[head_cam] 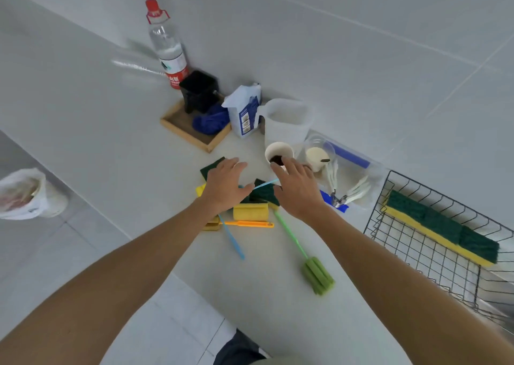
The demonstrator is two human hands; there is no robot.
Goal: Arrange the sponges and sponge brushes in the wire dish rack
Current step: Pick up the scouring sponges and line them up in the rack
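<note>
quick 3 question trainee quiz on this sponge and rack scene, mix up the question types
1. True or false: the wire dish rack already holds sponges.
2. Multiple choice: the loose brush with the green foam head has a handle that is A) orange B) green C) blue.
3. Fill in: both hands, left and right, are spread open above the pile of ___ on the counter.

Key: 1 true; 2 B; 3 sponges
</note>
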